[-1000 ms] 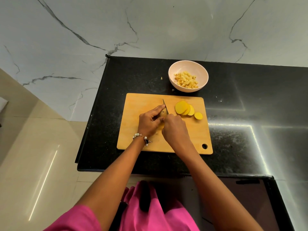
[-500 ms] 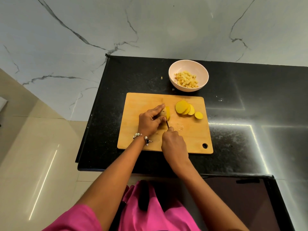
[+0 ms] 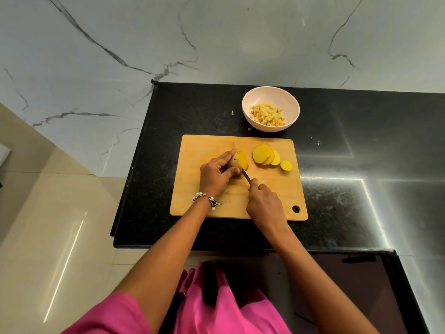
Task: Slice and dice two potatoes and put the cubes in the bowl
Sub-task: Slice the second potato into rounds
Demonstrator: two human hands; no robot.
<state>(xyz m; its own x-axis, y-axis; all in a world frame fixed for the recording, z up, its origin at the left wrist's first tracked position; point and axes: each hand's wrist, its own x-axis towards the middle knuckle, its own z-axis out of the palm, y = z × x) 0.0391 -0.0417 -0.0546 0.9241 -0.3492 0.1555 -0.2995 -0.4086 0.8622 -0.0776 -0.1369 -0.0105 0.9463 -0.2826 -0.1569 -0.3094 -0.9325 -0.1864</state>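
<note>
1. One potato (image 3: 237,162) lies on the wooden cutting board (image 3: 204,150), its cut yellow face turned right; my left hand (image 3: 218,174) curls round it and hides most of it.
2. My right hand (image 3: 265,203) grips the knife (image 3: 246,175); the handle is hidden in my fist, and only a short stretch of blade shows at the potato.
3. Four slices (image 3: 266,155), by my count, overlap just to the right.
4. Behind the board, the bowl (image 3: 250,102) holds cubes (image 3: 268,114).
5. A scrap (image 3: 232,112) lies on the black counter (image 3: 361,131), too small to identify.

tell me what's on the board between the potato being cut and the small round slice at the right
In the head view, a fanned pile of slices lies between the potato and the small slice on the board.
</note>
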